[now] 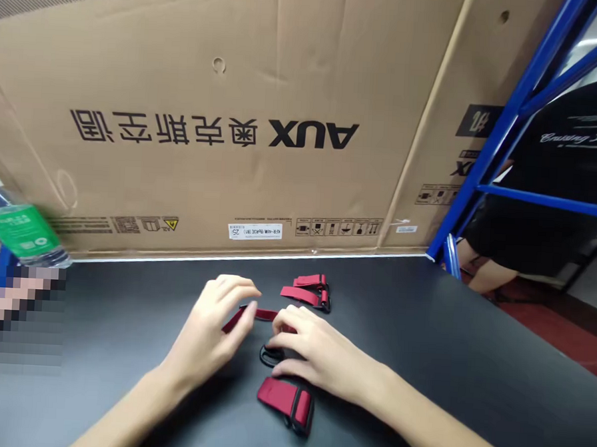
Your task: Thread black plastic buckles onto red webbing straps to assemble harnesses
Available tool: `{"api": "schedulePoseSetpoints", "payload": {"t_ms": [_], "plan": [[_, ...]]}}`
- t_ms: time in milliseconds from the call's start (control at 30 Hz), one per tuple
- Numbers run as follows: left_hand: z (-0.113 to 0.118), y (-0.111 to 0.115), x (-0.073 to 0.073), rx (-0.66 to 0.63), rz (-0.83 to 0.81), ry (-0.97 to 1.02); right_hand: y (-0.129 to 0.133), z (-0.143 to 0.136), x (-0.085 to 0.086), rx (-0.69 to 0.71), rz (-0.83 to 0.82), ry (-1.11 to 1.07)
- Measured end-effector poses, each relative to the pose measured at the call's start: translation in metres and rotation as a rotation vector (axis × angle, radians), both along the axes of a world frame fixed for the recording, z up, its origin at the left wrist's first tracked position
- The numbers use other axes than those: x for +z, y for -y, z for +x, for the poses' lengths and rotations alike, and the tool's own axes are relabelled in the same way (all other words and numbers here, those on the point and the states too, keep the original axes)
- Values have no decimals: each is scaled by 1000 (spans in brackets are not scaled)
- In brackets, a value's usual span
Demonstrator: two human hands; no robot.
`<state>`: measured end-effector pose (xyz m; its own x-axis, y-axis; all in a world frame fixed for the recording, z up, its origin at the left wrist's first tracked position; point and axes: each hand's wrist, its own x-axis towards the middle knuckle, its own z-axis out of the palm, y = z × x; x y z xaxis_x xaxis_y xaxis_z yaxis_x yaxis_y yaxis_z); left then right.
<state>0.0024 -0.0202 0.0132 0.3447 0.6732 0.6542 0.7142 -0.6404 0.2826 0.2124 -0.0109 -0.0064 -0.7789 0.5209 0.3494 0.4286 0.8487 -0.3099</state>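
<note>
My left hand [221, 319] hovers at the table's middle, thumb and fingers curved but apart. Just behind its thumb runs a red strap [266, 314], and I see no firm hold on it. The fingers of my right hand [316, 348] close round a black buckle [270, 357], with some red webbing showing under them. Nearer to me lies a folded red strap [277, 396] with a black buckle, apart from both hands. Farther back are more folded red straps [302, 294] with black fittings. My right fingers hide part of the strap they hold.
A large cardboard box [220, 186] stands upright along the back of the dark table [122, 348]. At the left is a bottle with a green label [20, 229]. A blue metal frame [498, 127] rises at the right, with a person in black [572, 151] beyond it.
</note>
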Motion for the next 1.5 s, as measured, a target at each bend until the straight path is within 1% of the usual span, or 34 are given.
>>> {"api": "schedulePoseSetpoints", "payload": {"t_ms": [67, 100, 133, 167, 233, 333, 467, 600, 700, 800, 900, 1000, 1100, 1200, 1267, 1333, 1400, 1500], "plan": [[2, -3, -10, -148, -15, -263, -1, 1, 0, -14, -47, -3], [2, -5, -15, -207, -13, -361, -2, 2, 0, -19, -64, -9], [2, -7, -19, -231, 9, -416, -3, 2, 0, -27, -75, -15], [1, -9, -23, -216, 24, -462, -3, 3, 1, -39, -79, -15], [-3, -12, -26, -140, 61, -531, -4, 4, 2, -65, -68, -5], [-7, -12, -24, -30, 106, -616, -5, 5, 5, -102, -60, -1], [-5, -8, -19, 30, 127, -670, -4, 3, 4, -75, -53, 1], [0, -4, -21, 94, 98, -727, -3, 1, 0, -54, -15, 48], [1, 0, -22, 140, 53, -741, -4, 2, -1, -81, 5, 56], [0, 2, -20, 161, 9, -745, -5, 4, -1, -112, 5, 50], [3, 2, -18, 97, -22, -734, -5, 3, -1, -124, -18, 31], [9, 1, -19, 40, -61, -715, -3, 0, -3, -143, -37, 30], [12, 1, -22, 35, -97, -684, -3, -2, -4, -182, -43, 42], [10, 2, -24, 69, -140, -611, -6, 0, -5, -232, -23, 21], [8, 2, -24, 90, -164, -559, -10, 1, -6, -277, -48, -54], [8, 3, -24, 87, -174, -517, -13, 2, -6, -323, -126, -193], [9, 4, -24, 67, -173, -481, -14, 1, -5, -356, -202, -351], [12, 7, -24, 20, -158, -432, -10, -3, -4, -367, -248, -515]]}}
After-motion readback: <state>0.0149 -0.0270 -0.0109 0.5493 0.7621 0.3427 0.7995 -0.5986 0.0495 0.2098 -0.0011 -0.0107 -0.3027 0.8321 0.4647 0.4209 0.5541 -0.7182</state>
